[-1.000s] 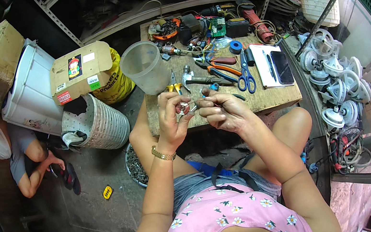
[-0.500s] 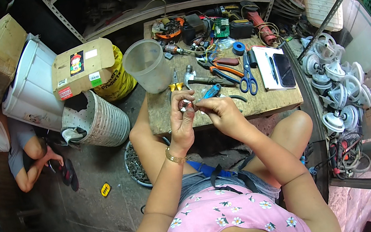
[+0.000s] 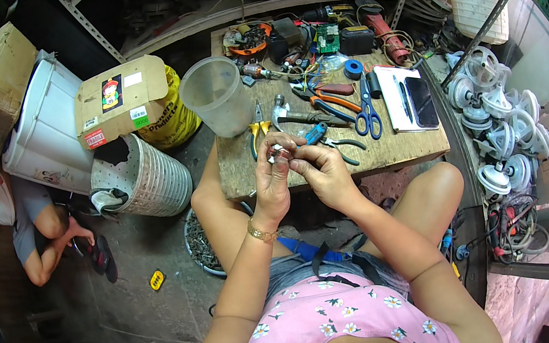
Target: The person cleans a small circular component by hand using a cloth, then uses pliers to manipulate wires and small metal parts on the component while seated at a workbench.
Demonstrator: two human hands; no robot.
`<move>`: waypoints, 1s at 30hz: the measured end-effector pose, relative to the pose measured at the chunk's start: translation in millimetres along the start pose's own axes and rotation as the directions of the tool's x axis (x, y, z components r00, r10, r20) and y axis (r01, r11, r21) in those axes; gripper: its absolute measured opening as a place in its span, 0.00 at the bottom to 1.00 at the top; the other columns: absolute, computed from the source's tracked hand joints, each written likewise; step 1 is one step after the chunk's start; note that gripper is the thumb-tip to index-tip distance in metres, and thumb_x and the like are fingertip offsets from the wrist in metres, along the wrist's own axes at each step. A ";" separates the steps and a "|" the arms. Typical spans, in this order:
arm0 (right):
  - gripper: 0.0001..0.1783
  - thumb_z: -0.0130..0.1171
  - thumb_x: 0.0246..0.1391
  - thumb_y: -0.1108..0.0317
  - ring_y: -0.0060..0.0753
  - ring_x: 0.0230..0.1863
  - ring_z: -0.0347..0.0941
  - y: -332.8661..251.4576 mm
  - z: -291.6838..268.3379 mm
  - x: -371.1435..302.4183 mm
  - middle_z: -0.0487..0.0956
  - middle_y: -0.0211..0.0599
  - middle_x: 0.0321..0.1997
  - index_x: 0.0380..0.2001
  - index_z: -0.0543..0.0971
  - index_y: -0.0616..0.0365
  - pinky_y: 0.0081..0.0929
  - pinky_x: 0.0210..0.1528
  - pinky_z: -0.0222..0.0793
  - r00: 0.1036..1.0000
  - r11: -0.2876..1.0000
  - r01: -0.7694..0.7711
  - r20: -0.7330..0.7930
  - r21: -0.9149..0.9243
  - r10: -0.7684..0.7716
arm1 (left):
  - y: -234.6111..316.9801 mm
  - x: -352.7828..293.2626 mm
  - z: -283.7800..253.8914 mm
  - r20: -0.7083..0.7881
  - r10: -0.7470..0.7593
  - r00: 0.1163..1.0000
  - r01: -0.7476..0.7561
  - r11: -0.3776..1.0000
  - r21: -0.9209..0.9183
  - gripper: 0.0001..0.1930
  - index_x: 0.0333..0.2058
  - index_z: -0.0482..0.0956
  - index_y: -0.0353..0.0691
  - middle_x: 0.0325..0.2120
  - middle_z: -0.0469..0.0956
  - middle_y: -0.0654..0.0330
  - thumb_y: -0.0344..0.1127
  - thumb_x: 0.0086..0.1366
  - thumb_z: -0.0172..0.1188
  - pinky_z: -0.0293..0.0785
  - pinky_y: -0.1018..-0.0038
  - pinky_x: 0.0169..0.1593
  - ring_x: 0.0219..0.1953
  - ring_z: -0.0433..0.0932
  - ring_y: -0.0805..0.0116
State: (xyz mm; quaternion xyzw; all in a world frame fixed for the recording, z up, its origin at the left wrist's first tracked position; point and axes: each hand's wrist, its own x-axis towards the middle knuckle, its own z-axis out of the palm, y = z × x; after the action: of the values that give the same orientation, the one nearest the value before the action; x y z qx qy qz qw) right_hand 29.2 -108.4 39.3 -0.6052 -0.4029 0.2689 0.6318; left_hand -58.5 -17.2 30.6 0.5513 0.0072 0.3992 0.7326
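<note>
Above the near edge of the wooden work table, my left hand (image 3: 272, 185) is closed round a small round part with copper and silvery surfaces (image 3: 277, 151). My right hand (image 3: 325, 176) meets it from the right, thumb and forefinger pinched against the part's side; whatever lies in that pinch is too small to make out. Just beyond the fingers lie yellow-handled pliers (image 3: 258, 129), a hammer (image 3: 309, 118), a blue-handled tool (image 3: 314, 133) and dark-handled pliers (image 3: 344, 147). Blue-handled scissors (image 3: 367, 113) and orange-handled pliers (image 3: 331, 99) rest farther right.
A translucent bucket (image 3: 215, 102) stands at the table's left corner. Wires, a drill and a green circuit board (image 3: 328, 39) crowd the back. A phone (image 3: 421, 104) lies on a white pad at right. White plastic wheels (image 3: 495, 104) are piled beside the table. Another person (image 3: 31, 224) sits far left.
My right hand has shifted slightly left and closer to my left hand, its fingertips now against the small part. My left fingers have curled farther over the part.
</note>
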 end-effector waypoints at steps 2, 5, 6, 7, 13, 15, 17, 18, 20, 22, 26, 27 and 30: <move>0.08 0.58 0.57 0.75 0.18 0.36 0.72 -3.5 5.8 -2.1 0.81 0.32 0.32 0.37 0.80 0.69 0.23 0.41 0.70 0.999 0.992 -0.031 -0.040 0.126 0.037 | -2.0 1.0 3.4 0.046 0.007 0.999 -0.010 0.998 0.067 0.20 0.42 0.68 0.38 0.41 0.66 0.59 0.51 0.68 0.55 0.64 0.67 0.58 0.51 0.70 0.63; 0.08 0.57 0.58 0.75 0.17 0.37 0.71 -4.4 6.5 -7.0 0.81 0.31 0.33 0.39 0.80 0.68 0.20 0.40 0.69 0.991 0.962 -0.102 -0.057 0.253 0.120 | 1.9 1.1 5.2 0.086 0.005 0.996 -0.016 0.990 0.138 0.20 0.42 0.67 0.38 0.40 0.66 0.59 0.51 0.68 0.55 0.65 0.67 0.56 0.50 0.71 0.63; 0.08 0.56 0.58 0.75 0.16 0.37 0.71 -4.8 6.9 -6.7 0.80 0.30 0.33 0.39 0.80 0.68 0.19 0.39 0.68 0.989 0.949 -0.115 -0.053 0.294 0.136 | 2.8 1.8 5.8 0.086 0.005 0.996 -0.017 0.991 0.135 0.20 0.42 0.67 0.38 0.39 0.66 0.59 0.51 0.68 0.55 0.66 0.67 0.56 0.50 0.71 0.62; 0.08 0.56 0.59 0.75 0.15 0.36 0.70 -5.2 7.1 -6.2 0.80 0.29 0.33 0.40 0.79 0.67 0.18 0.39 0.67 0.987 0.934 -0.126 -0.050 0.335 0.151 | 3.1 2.4 5.9 0.086 0.006 0.996 -0.017 0.991 0.132 0.21 0.42 0.67 0.37 0.39 0.65 0.59 0.51 0.67 0.55 0.66 0.67 0.56 0.50 0.71 0.62; 0.07 0.56 0.62 0.70 0.09 0.18 0.60 -10.7 2.5 -9.0 0.72 0.20 0.21 0.38 0.79 0.62 0.14 0.18 0.53 0.952 0.813 -0.292 0.068 0.505 0.300 | -1.6 -0.4 -0.7 0.103 0.024 0.994 -0.036 0.992 0.119 0.20 0.42 0.67 0.37 0.39 0.66 0.59 0.50 0.67 0.57 0.66 0.67 0.55 0.50 0.71 0.62; 0.08 0.56 0.62 0.68 0.08 0.14 0.55 -8.4 2.9 -9.9 0.69 0.18 0.18 0.38 0.79 0.61 0.14 0.14 0.47 0.946 0.798 -0.296 0.045 0.525 0.322 | -4.7 -2.1 1.4 0.079 0.026 0.997 -0.038 0.988 0.150 0.20 0.42 0.67 0.37 0.40 0.66 0.58 0.50 0.67 0.57 0.67 0.68 0.55 0.50 0.72 0.62; 0.09 0.56 0.62 0.67 0.09 0.14 0.56 -6.1 7.4 -8.8 0.68 0.18 0.18 0.39 0.79 0.61 0.14 0.15 0.49 0.959 0.824 -0.265 0.045 0.501 0.281 | -7.8 -3.5 0.0 0.083 0.043 0.996 -0.057 0.982 0.181 0.19 0.42 0.68 0.37 0.40 0.66 0.58 0.49 0.68 0.56 0.66 0.67 0.55 0.50 0.72 0.61; 0.09 0.55 0.63 0.67 0.09 0.14 0.56 -4.7 9.1 -7.7 0.68 0.19 0.17 0.40 0.78 0.62 0.14 0.15 0.50 0.964 0.836 -0.249 0.047 0.489 0.260 | -9.4 -3.4 -4.6 0.097 0.058 0.994 -0.076 0.978 0.196 0.18 0.42 0.68 0.38 0.41 0.66 0.58 0.48 0.68 0.55 0.65 0.65 0.56 0.50 0.71 0.61; 0.11 0.56 0.63 0.64 0.10 0.15 0.58 0.8 0.4 -3.4 0.69 0.20 0.19 0.42 0.77 0.62 0.14 0.16 0.53 0.976 0.889 -0.219 0.097 0.402 0.197 | -4.1 -1.7 -12.6 0.114 0.063 0.991 -0.097 0.940 0.327 0.16 0.42 0.68 0.38 0.42 0.67 0.57 0.45 0.68 0.55 0.63 0.68 0.57 0.49 0.70 0.63; 0.18 0.57 0.62 0.59 0.12 0.21 0.64 0.9 -19.7 8.3 0.72 0.24 0.24 0.46 0.75 0.62 0.14 0.22 0.60 0.976 0.939 -0.204 0.127 0.278 0.175 | -3.0 1.1 -25.6 0.074 0.007 0.997 -0.038 0.901 0.432 0.15 0.42 0.68 0.37 0.42 0.68 0.57 0.43 0.67 0.56 0.63 0.70 0.56 0.48 0.69 0.66; 0.20 0.65 0.50 0.61 0.44 0.45 0.71 73.3 -76.2 14.4 0.75 0.48 0.44 0.44 0.75 0.61 0.41 0.44 0.70 0.990 0.445 0.083 0.023 -0.892 -0.139 | 9.6 9.8 -42.3 0.077 -0.109 0.991 0.014 0.660 0.751 0.14 0.43 0.68 0.35 0.38 0.67 0.57 0.34 0.63 0.59 0.65 0.72 0.49 0.42 0.69 0.65; 0.20 0.66 0.48 0.62 0.48 0.48 0.70 81.9 -78.3 4.7 0.74 0.50 0.47 0.43 0.75 0.61 0.43 0.45 0.69 0.999 0.321 0.035 0.021 -0.946 -0.047 | 11.9 9.0 -43.8 0.066 -0.136 0.989 0.030 0.601 0.798 0.14 0.43 0.68 0.35 0.38 0.67 0.56 0.33 0.63 0.59 0.65 0.71 0.49 0.42 0.69 0.64; 0.21 0.67 0.45 0.63 0.54 0.50 0.67 105.3 -90.8 -1.2 0.71 0.51 0.51 0.40 0.76 0.62 0.46 0.47 0.69 0.999 0.240 -0.001 0.012 -0.971 0.053 | 12.6 6.7 -37.5 0.080 -0.087 0.993 -0.015 0.583 0.812 0.13 0.42 0.67 0.34 0.36 0.66 0.55 0.28 0.61 0.58 0.66 0.71 0.46 0.40 0.68 0.62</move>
State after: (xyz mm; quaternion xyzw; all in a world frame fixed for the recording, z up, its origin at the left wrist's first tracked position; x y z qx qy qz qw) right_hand 119.9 -146.2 -59.0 -0.8670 -0.4856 -0.0133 0.1111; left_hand -78.1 17.8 29.1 0.8458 0.1588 0.3056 0.4073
